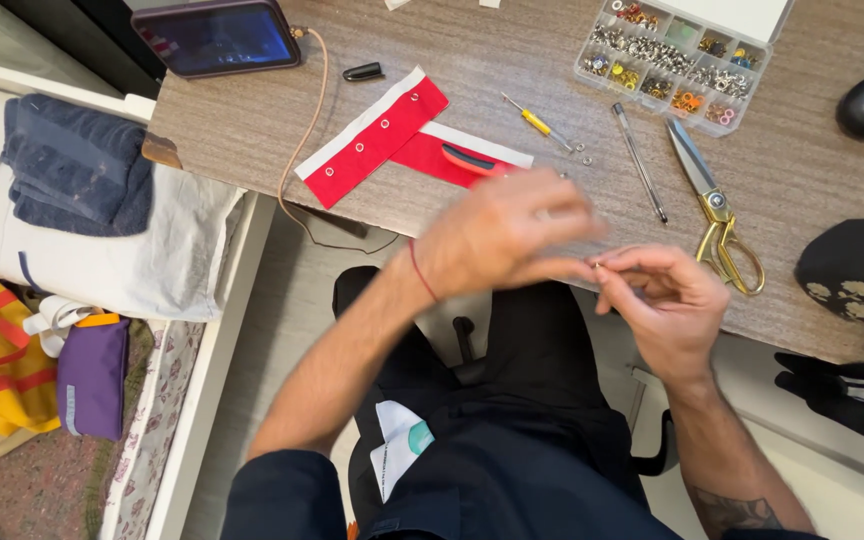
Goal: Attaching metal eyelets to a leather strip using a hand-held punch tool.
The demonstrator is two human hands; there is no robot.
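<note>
My left hand (507, 240) and my right hand (664, 300) meet above the table's near edge, fingertips together. Between them sits a tiny metal piece (597, 265), pinched by my right fingers; my left hand is blurred and its fingers close toward the same spot. Just behind my left hand lies a red fabric strip with a white border and metal eyelets (372, 138), with a red-handled tool (467, 160) on a second red piece (432, 155).
On the wooden table (252, 120): a clear compartment box of small metal fittings (667, 65), gold-handled scissors (717, 215), a pen (637, 160), a yellow screwdriver (537, 122), a tablet (217, 38) with cable. Folded towels (77, 165) and bags lie left.
</note>
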